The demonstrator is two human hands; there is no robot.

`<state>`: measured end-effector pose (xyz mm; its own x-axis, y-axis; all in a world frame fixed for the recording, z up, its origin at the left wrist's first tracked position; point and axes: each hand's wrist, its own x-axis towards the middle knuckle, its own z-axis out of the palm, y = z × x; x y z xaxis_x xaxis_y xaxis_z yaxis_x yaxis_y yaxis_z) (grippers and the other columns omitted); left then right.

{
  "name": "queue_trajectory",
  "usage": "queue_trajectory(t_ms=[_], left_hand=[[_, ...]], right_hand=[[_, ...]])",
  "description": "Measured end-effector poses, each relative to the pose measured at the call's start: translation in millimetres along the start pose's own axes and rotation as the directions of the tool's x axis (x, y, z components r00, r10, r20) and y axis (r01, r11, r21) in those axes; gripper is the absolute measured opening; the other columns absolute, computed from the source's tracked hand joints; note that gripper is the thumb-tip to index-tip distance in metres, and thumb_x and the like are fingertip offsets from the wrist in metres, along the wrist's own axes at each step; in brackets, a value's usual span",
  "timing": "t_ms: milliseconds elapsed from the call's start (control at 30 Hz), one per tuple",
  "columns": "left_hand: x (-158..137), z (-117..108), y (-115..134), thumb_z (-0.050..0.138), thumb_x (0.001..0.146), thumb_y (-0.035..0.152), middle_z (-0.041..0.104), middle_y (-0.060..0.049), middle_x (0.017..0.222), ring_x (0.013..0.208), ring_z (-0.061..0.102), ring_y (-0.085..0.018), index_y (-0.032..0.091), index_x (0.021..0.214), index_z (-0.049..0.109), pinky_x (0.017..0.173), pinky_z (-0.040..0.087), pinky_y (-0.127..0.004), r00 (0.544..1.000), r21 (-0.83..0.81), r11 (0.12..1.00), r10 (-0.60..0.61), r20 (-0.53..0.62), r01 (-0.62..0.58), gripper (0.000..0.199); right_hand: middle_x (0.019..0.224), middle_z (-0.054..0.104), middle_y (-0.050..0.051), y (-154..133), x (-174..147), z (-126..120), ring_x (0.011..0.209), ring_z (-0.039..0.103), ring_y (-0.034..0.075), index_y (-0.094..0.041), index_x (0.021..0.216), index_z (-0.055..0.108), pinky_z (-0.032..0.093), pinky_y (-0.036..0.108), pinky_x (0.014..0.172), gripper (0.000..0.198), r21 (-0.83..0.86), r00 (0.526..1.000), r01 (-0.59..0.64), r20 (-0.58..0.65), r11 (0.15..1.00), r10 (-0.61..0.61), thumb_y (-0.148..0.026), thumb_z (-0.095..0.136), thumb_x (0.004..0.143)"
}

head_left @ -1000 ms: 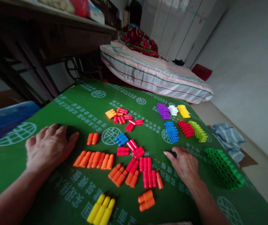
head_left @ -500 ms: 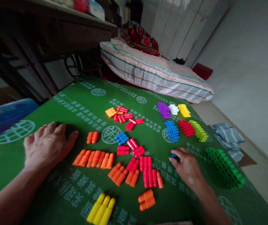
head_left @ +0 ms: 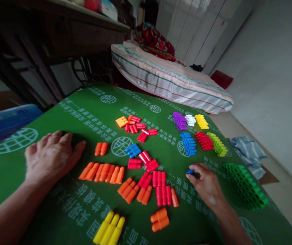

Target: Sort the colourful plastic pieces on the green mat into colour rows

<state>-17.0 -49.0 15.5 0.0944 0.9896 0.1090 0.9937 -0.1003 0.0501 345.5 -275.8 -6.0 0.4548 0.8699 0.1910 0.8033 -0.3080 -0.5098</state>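
My right hand (head_left: pixel 207 183) pinches a small blue plastic piece (head_left: pixel 190 171) between thumb and forefinger, over the green board (head_left: pixel 89 207). Flat on the board at the left lies my left hand (head_left: pixel 51 153), fingers spread and holding nothing. Between the hands are orange bullet-shaped pieces (head_left: pixel 102 173), red pieces (head_left: pixel 163 195), joined blue pieces (head_left: pixel 133 150) and yellow pieces (head_left: pixel 109 228) near the front edge. Beyond the right hand stand stacked blocks: blue (head_left: pixel 188 143), red (head_left: pixel 204 141), lime (head_left: pixel 216 144) and, nearest it, dark green (head_left: pixel 246 185).
Farther back are purple (head_left: pixel 179 120), white (head_left: pixel 190 120) and yellow stacks (head_left: pixel 201 121), and a loose red and orange group (head_left: pixel 137 127). A bed (head_left: pixel 171 76) stands past the board's far edge. A dark wooden table (head_left: pixel 66 37) is at the upper left; cloth (head_left: pixel 247 151) lies on the right.
The view has shifted slightly. My right hand still pinches the blue piece, which shows a little more between the fingertips. My left hand stays flat on the board.
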Motion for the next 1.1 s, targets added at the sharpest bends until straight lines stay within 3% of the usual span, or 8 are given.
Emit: queue_trajectory(t_ms=[233,433,700,1100], left_hand=[[-1,-1,0,0.008,0.080,0.060,0.042,-0.019,0.140,0.134,0.033,-0.037,0.013,0.121,0.052,0.105,0.033,-0.054,1.000,0.009,1.000,0.005,-0.001,-0.005,0.076],[-1,1,-1,0.008,0.081,0.061,0.046,-0.018,0.137,0.132,0.035,-0.037,0.015,0.116,0.053,0.104,0.034,-0.055,1.000,0.007,1.000,0.019,-0.023,-0.019,0.073],[0,3,-1,0.008,0.082,0.062,0.044,-0.017,0.139,0.133,0.034,-0.037,0.015,0.117,0.053,0.105,0.033,-0.056,1.000,0.000,1.000,0.012,-0.023,-0.012,0.074],[-1,4,-1,0.010,0.081,0.062,0.043,-0.018,0.140,0.134,0.033,-0.038,0.014,0.122,0.052,0.106,0.032,-0.057,0.999,-0.013,1.000,0.016,-0.030,-0.016,0.076]], right_hand=[[0.095,0.070,0.008,2,6,-6,0.078,0.065,0.021,-0.021,0.100,0.066,0.051,0.032,0.064,0.036,0.010,0.989,-0.075,-0.128,0.997,0.075,-0.045,0.061,0.075],[0.104,0.070,0.010,10,33,-9,0.083,0.064,0.021,-0.018,0.124,0.056,0.051,0.034,0.071,0.060,0.023,0.959,-0.147,-0.243,0.989,0.148,-0.051,0.061,0.074],[0.103,0.069,0.011,12,64,-6,0.080,0.064,0.022,-0.017,0.134,0.049,0.049,0.036,0.074,0.068,-0.057,0.957,-0.155,-0.258,0.986,0.136,-0.052,0.058,0.075],[0.104,0.070,0.013,12,71,-1,0.086,0.065,0.024,-0.015,0.137,0.047,0.050,0.038,0.078,0.073,-0.152,0.958,-0.146,-0.268,0.978,0.101,-0.052,0.059,0.075]])
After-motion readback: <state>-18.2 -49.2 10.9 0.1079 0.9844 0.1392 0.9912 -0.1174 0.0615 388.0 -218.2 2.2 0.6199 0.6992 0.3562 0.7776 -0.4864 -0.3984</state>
